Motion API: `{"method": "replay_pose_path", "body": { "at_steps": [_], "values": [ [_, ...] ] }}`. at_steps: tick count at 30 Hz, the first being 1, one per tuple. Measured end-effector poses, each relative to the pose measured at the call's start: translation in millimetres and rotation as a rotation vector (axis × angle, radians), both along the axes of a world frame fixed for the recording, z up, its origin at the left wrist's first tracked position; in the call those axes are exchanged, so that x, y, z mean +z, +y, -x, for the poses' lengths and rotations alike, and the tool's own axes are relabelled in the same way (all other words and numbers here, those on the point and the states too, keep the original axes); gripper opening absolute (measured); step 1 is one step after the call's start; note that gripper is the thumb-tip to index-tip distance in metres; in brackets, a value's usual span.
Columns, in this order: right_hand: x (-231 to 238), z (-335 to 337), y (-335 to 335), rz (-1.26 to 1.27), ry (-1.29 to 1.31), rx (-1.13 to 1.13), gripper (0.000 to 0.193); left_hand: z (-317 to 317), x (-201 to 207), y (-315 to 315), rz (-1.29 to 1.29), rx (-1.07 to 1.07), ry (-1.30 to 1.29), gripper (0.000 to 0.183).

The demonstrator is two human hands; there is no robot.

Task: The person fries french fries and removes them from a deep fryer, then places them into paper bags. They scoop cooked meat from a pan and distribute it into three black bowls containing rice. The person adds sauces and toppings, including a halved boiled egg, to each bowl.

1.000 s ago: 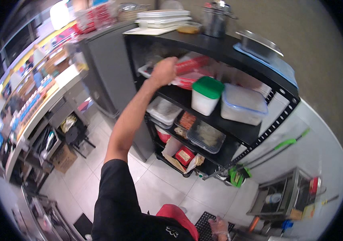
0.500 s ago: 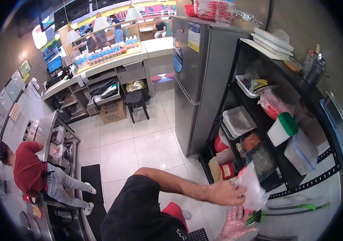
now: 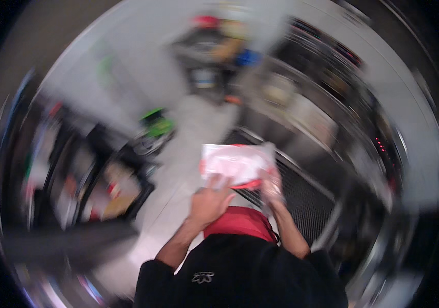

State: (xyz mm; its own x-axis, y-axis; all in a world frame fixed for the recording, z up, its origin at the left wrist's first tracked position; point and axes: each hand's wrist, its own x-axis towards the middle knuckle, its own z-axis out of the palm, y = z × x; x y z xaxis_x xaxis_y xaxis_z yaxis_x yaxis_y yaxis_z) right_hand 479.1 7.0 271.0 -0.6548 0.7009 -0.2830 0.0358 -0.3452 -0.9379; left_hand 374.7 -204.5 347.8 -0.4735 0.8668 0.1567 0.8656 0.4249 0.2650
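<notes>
A flat, soft white packet with red edges (image 3: 235, 159) is held out in front of my waist, blurred by motion. My left hand (image 3: 210, 205), bare, grips its near-left edge, the fingers lying over its top. On its right side my right hand (image 3: 272, 187), covered in a clear plastic glove, is closed on the packet's edge. The undersides of the fingers are hidden. What kind of packet it is, I cannot make out.
Smeared shelves with containers (image 3: 111, 185) stand on the left. Ahead is a small dark stand (image 3: 206, 66) with coloured things on it. Steel counters (image 3: 301, 113) run along the right, beside a dark perforated floor mat (image 3: 307, 197). A bright green object (image 3: 157, 123) is near the shelves.
My view has swung from the fridge and shelves to the counters. The packet, earlier in my left hand alone, is now between both hands. My gloved right hand has closed from open.
</notes>
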Motion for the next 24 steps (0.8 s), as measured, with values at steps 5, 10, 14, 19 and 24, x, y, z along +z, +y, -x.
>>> {"method": "replay_pose_path", "body": {
  "at_steps": [5,10,14,19,24],
  "values": [
    [29.7,-178.7,105.3,0.025,-0.043,-0.295,0.054,-77.0,-4.8,150.1,-0.505,0.076,-0.617,0.062],
    [26.6,-213.0,131.7,0.042,-0.047,-0.258,0.051,-58.8,-48.9,225.5,-0.071,0.056,-1.772,0.058],
    [8.0,-223.4,173.8,0.141,-0.024,-0.233,0.046,-66.9,-73.2,272.3,-0.020,-0.005,-1.704,0.049],
    [-8.9,-202.8,298.6,-0.545,-0.912,-0.660,0.059,-6.9,-69.6,322.5,-0.299,0.116,-1.840,0.040],
    [-21.3,-168.7,394.6,-0.475,-1.442,-0.266,0.064,78.2,-51.3,383.7,-0.474,0.171,-1.717,0.044]
  ]
}}
